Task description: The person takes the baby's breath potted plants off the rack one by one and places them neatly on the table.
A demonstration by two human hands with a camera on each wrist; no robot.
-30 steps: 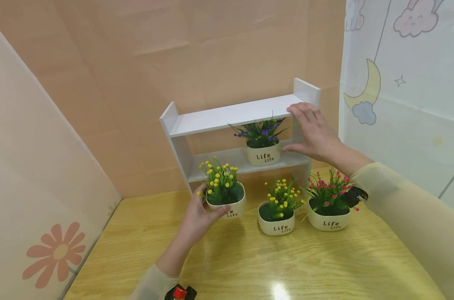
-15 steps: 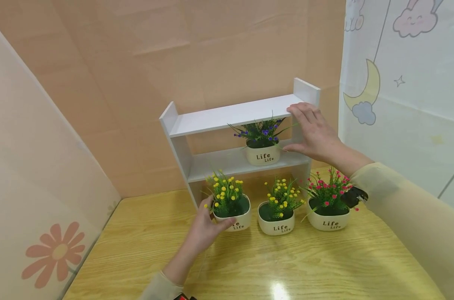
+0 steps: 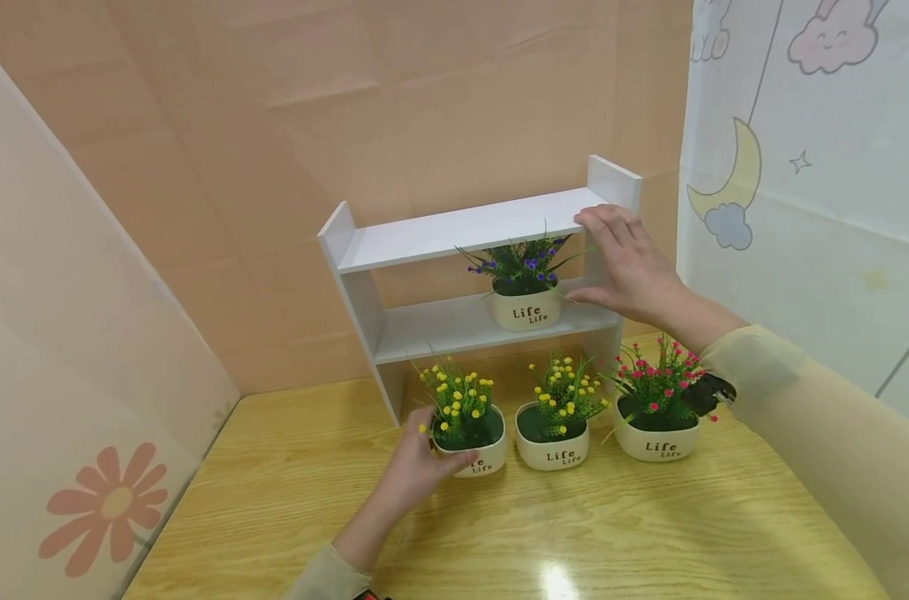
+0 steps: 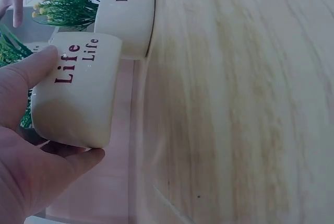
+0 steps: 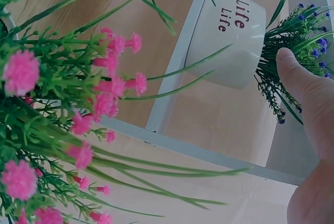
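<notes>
My left hand (image 3: 418, 463) grips a cream flower pot (image 3: 493, 455) with yellow flowers, thumb on its lettered front. In the left wrist view, the fingers reach under the near side of this pot (image 4: 78, 106), its bottom close over the table. My right hand (image 3: 634, 265) rests at the right end of the white shelf (image 3: 439, 242), fingers on the top board and thumb stretched out below it. Beside that thumb a pot with purple flowers (image 3: 526, 312) stands on the middle board. In the right wrist view the thumb (image 5: 295, 72) overlaps its leaves.
Right of the held pot stand another yellow-flowered pot (image 3: 551, 454) and a pink-flowered pot (image 3: 658, 443), both on the wooden table (image 3: 574, 533). The right forearm passes over the pink flowers. An orange backdrop (image 3: 274, 167) hangs behind the shelf.
My left hand has brought the yellow-flowered pot down and to the right, alongside the other yellow-flowered pot. The right hand has stayed at the shelf.
</notes>
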